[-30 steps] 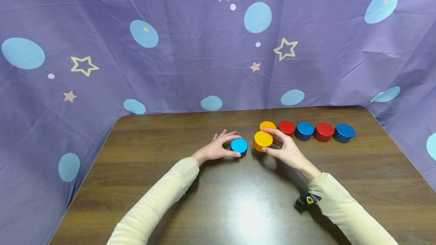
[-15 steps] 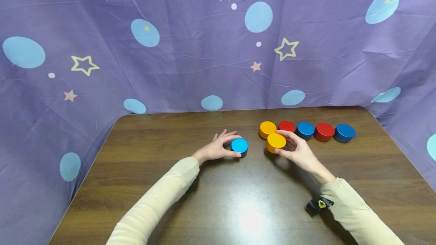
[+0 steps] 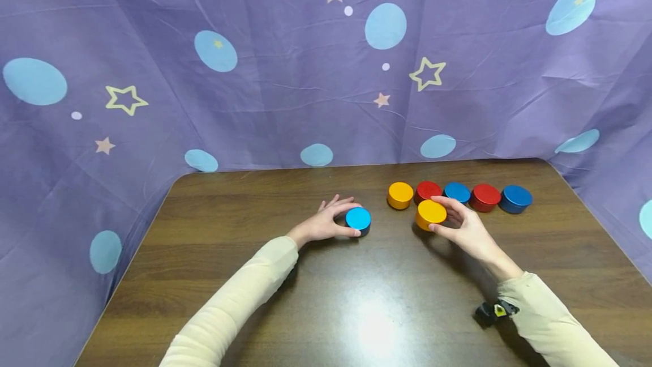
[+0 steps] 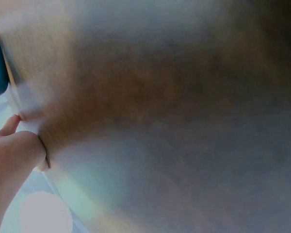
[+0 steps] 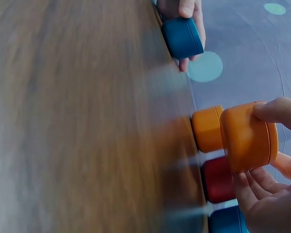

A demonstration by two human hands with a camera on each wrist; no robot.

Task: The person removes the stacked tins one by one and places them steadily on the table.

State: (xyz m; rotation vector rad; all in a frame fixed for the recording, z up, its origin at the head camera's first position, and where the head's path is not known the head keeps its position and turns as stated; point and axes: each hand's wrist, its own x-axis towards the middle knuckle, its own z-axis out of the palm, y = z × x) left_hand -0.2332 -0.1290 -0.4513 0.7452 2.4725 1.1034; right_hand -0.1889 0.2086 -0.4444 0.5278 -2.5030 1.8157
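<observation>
My left hand (image 3: 326, 223) pinches a light blue round tin (image 3: 358, 220) between thumb and fingers, and the tin sits on the table. In the right wrist view this blue tin (image 5: 182, 38) shows a seam near its top, like a lid. With thumb and fingertips my right hand (image 3: 466, 228) grips an orange-yellow round tin (image 3: 430, 215) by its sides, just in front of the row of tins. Behind it in the row are another orange-yellow tin (image 3: 400, 195), a red tin (image 3: 428, 191) and a blue tin (image 3: 457, 191), the last two partly hidden.
Farther right in the same row stand a second red tin (image 3: 485, 197) and a dark blue tin (image 3: 516, 199). The brown wooden table (image 3: 316, 304) ends at a purple patterned curtain (image 3: 285, 106). A black camera (image 3: 493, 311) is strapped at the right wrist.
My right hand has moved rightward with the orange-yellow tin, from beside the blue tin to before the red and blue ones. The left hand has stayed in place, holding its tin.
</observation>
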